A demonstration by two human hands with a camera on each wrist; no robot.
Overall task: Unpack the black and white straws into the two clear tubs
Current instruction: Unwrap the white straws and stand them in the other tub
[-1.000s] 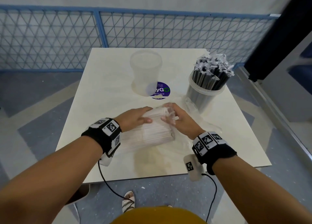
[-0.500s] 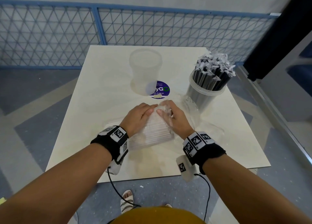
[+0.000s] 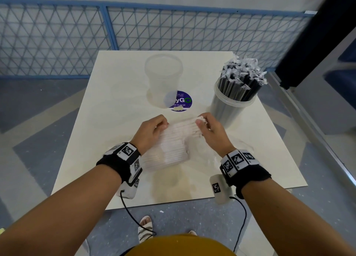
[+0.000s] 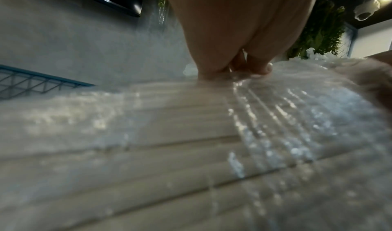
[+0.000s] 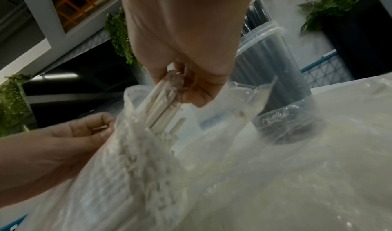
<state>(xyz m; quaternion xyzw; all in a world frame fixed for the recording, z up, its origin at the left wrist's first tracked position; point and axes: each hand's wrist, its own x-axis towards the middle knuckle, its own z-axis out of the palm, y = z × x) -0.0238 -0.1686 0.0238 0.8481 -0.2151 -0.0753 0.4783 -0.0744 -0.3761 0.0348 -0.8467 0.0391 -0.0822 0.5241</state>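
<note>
On the table near the person, head view: white straws (image 3: 173, 146) lie in their bag (image 3: 202, 155); empty tub (image 3: 163, 82) far, black straws' tub (image 3: 231, 109) right. Left wrist view: left hand (image 4: 239, 33) pinches the wrap. Right wrist view: right hand (image 5: 186, 50) grips several straws; draw them out straight, bag steadied.

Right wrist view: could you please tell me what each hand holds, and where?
The right hand pinches the far ends of several white straws; the left hand holds the clear bag at its mouth.

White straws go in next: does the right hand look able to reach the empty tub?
Probably yes: the right hand grips white straws, and bare table lies between it and the empty tub.
</note>
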